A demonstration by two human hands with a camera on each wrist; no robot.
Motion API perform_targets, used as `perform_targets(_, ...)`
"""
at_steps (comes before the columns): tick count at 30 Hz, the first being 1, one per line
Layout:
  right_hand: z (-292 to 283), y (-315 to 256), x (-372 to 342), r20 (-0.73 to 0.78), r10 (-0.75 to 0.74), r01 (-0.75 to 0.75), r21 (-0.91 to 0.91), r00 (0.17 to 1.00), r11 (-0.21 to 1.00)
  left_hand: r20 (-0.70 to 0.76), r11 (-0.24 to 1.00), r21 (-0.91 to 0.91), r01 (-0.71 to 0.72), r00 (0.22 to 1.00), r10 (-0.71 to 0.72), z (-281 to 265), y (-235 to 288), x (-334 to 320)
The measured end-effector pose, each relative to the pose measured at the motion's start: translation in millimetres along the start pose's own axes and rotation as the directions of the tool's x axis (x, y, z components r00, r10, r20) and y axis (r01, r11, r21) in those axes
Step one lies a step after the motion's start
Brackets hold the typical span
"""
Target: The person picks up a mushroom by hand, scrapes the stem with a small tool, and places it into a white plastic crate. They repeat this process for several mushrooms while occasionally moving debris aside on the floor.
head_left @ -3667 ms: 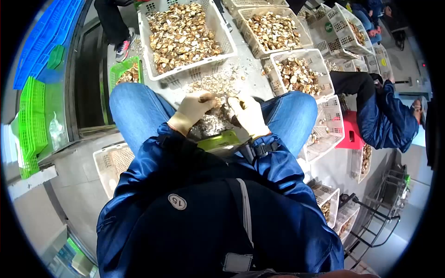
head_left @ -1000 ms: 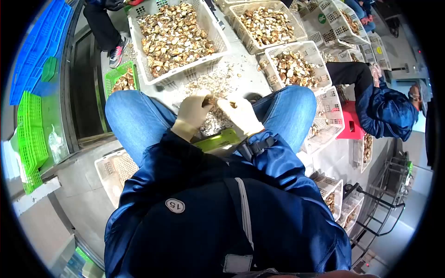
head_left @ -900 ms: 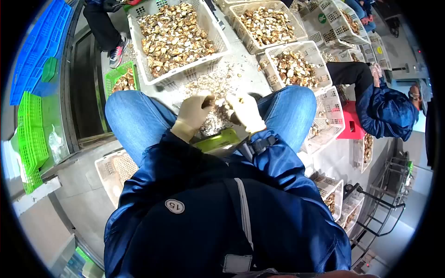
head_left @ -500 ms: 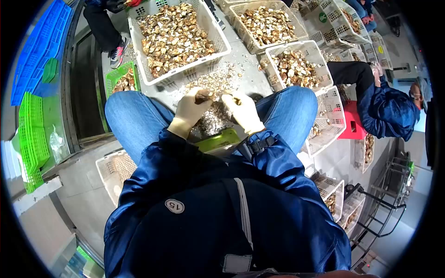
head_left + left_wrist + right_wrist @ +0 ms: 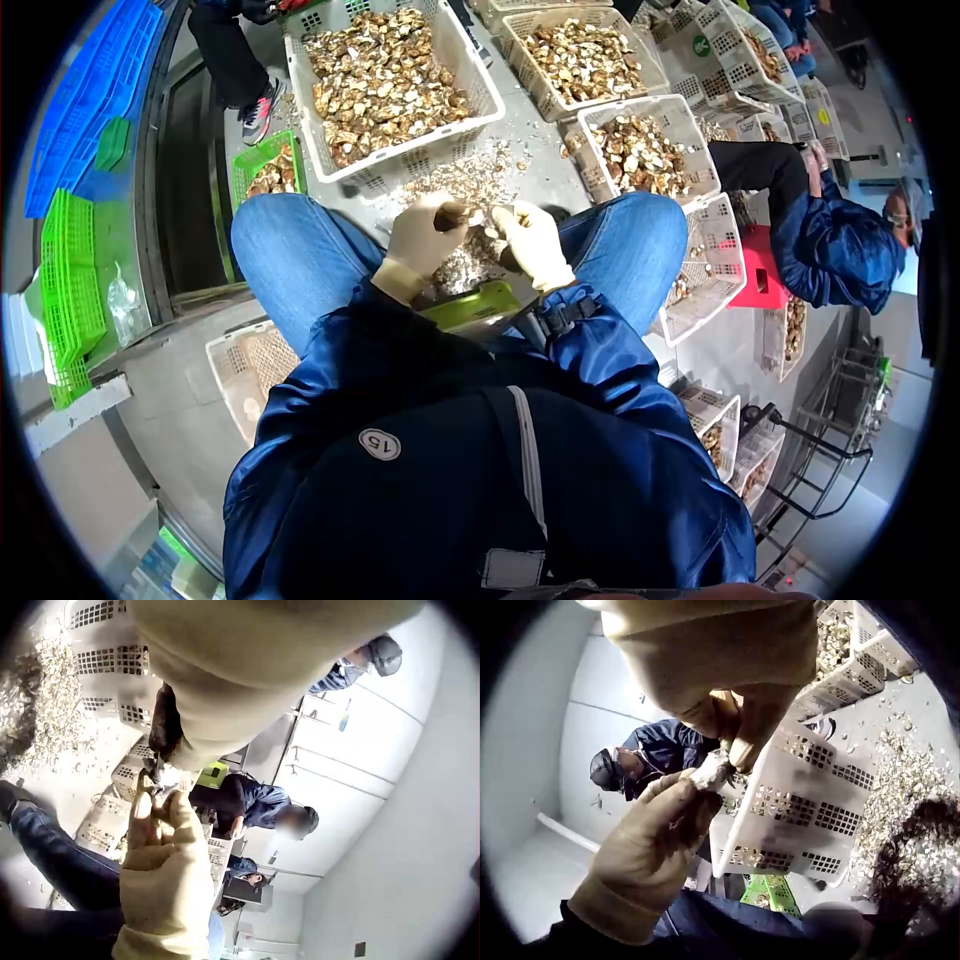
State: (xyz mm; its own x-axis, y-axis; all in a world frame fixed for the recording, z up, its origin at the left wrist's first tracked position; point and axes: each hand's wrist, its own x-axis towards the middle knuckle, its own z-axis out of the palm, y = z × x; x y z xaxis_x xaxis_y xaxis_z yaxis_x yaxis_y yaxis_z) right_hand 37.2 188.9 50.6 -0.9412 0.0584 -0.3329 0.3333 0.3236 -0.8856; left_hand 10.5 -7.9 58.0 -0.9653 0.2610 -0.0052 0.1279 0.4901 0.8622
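Both hands wear cream gloves and meet between the knees. My left hand (image 5: pixel 425 243) (image 5: pixel 637 859) pinches a small whitish, rough piece (image 5: pixel 712 771) with its fingers and thumb. On the other side of that piece, the right hand (image 5: pixel 535 245) (image 5: pixel 166 877) has its thumb and fingers bent round its edge. In the head view the piece (image 5: pixel 477 215) is mostly hidden between the fingertips. Beneath the hands lies a heap of pale and dark scraps (image 5: pixel 465 268), with a yellow-green tray (image 5: pixel 475 305) close to the body.
White perforated crates (image 5: pixel 400 150) (image 5: pixel 655 110) of brown and cream pieces stand ahead and to the right. A small green crate (image 5: pixel 238 180) stands by the left knee. Another person (image 5: pixel 840 245) sits at the right beside a red stool (image 5: pixel 760 275); legs show at upper left.
The fingertips have shifted slightly, and a pale bit now shows between them. My right hand's fingers look more bent than a second ago. The head view has moved a little.
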Motion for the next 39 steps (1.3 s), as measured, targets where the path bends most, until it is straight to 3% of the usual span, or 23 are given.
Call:
perform_targets(2, 3.2, 0.8, -1.4, -0.017, -0.082, 0.083, 0.105, 0.997, 0.991, -0.007, 0.999, 0.004, -0.038, 0.999, 0.038, 1.0, -2.4, 1.3)
perform_targets(3, 6.2, -2.6, -4.8, -0.113, -0.231, 0.221, -0.097, 0.966, 0.971, 0.006, 0.999, 0.005, -0.040, 0.999, 0.040, 1.1, -2.4, 0.7)
perform_targets(4, 6.0, -0.9, -4.1, -0.111, -0.222, 0.213, -0.085, 0.969, 0.973, 0.018, 0.999, 0.007, -0.041, 0.999, 0.041, 1.4, -2.7, 0.1)
perform_targets(5, 5.3, 2.7, -2.5, -0.109, -0.213, 0.206, -0.073, 0.971, 0.976, -0.010, 0.988, 0.024, -0.152, 0.988, 0.152, 2.4, -3.0, 1.0)
perform_targets(6, 4.2, 6.5, -0.4, -0.109, -0.204, 0.198, -0.062, 0.973, 0.978, -0.027, 0.990, -0.004, -0.139, 0.990, 0.138, 2.4, -2.7, 0.2)
perform_targets(8, 0.1, 7.3, 3.1, -0.039, -0.049, 0.050, 0.019, 0.998, 0.999, -0.058, 0.991, -0.062, -0.118, 0.992, 0.114, 0.8, 1.9, -0.8)
perform_targets(10, -1.3, 0.5, 0.7, 0.006, 0.009, -0.010, 0.141, 1.000, 0.990, 0.014, 0.997, 0.015, -0.072, 0.997, 0.072, -1.0, 3.3, -1.5)
perform_targets(11, 5.4, 0.4, -2.2, -0.069, -0.126, 0.132, 0.096, 0.990, 0.987, 0.039, 0.996, 0.033, -0.079, 0.996, 0.077, 0.4, 2.4, -0.6)
perform_targets(12, 6.4, -6.7, -7.0, -0.092, -0.264, 0.250, -0.141, 0.960, 0.958, 0.066, 0.995, 0.052, -0.083, 0.995, 0.080, 0.8, 1.8, -0.8)
perform_targets(14, 2.3, 0.0, -2.1, -0.041, -0.109, 0.104, -0.101, 0.993, 0.989, 0.118, 0.997, 0.067, -0.050, 0.992, 0.042, 1.8, 2.1, -2.2)
perform_targets(15, -0.8, 1.7, -0.5, -0.028, 0.000, 0.005, 0.190, 1.000, 0.982, 0.121, 0.997, 0.057, -0.045, 0.992, 0.038, 2.0, 1.5, -3.0)
perform_targets(16, -3.0, 2.6, 1.8, 0.016, 0.100, -0.096, 0.462, 0.995, 0.882, 0.123, 0.998, 0.047, -0.041, 0.992, 0.035, 2.0, 1.0, -3.0)
perform_targets(17, -0.6, 2.3, 5.2, 0.026, 0.128, -0.123, 0.523, 0.991, 0.843, 0.043, 0.976, 0.002, -0.216, 0.976, 0.216, 1.7, 0.6, -0.1)
perform_targets(20, -2.7, 0.3, 0.5, -0.021, -0.059, 0.060, 0.028, 0.998, 0.998, 0.064, 0.990, 0.034, -0.138, 0.989, 0.136, -1.6, 4.3, 0.5)
perform_targets(24, -0.8, -6.1, -1.7, -0.115, -0.104, 0.117, 0.122, 0.988, 0.986, 0.097, 0.997, -0.074, 0.031, 0.995, -0.024, -4.2, 7.0, -1.4)
perform_targets(25, -2.8, -11.4, -6.0, -0.110, -0.100, 0.113, 0.117, 0.989, 0.987, 0.015, 0.977, -0.208, 0.034, 0.999, -0.031, 3.1, -1.3, -1.7)
perform_targets(28, -2.5, -21.6, -10.9, -0.089, -0.144, 0.150, 0.061, 0.986, 0.987, 0.006, 0.944, -0.265, 0.199, 0.979, -0.205, 3.1, -1.1, 0.1)
perform_targets(29, 0.2, -16.3, -7.2, -0.043, -0.104, 0.109, 0.159, 0.994, 0.981, -0.048, 0.969, -0.228, 0.099, 0.992, -0.113, -0.3, 8.3, -0.4)
perform_targets(32, 9.6, -6.2, -8.4, -0.159, -0.335, 0.332, -0.051, 0.928, 0.942, -0.049, 0.999, -0.045, 0.002, 0.999, -0.005, 4.8, -3.3, 0.0)
perform_targets(33, 8.2, -10.1, -10.4, -0.133, -0.200, 0.191, -0.078, 0.971, 0.978, -0.001, 0.995, -0.075, 0.067, 0.998, -0.068, 3.7, -2.7, -1.0)
perform_targets(36, 1.8, -10.3, -2.1, -0.044, 0.047, -0.051, -0.086, 0.998, 0.995, -0.039, 0.993, -0.099, 0.062, 0.997, -0.066, 0.5, 0.1, -0.6)
perform_targets(37, 2.5, -12.2, -7.2, -0.141, -0.190, 0.172, -0.130, 0.972, 0.977, -0.048, 0.997, -0.053, 0.048, 0.998, -0.050, 3.8, -8.6, -0.2)
perform_targets(39, 12.3, -7.3, -8.2, -0.195, -0.311, 0.290, -0.129, 0.930, 0.948, -0.074, 0.998, -0.052, 0.030, 0.997, -0.034, 6.5, -10.0, 0.0)
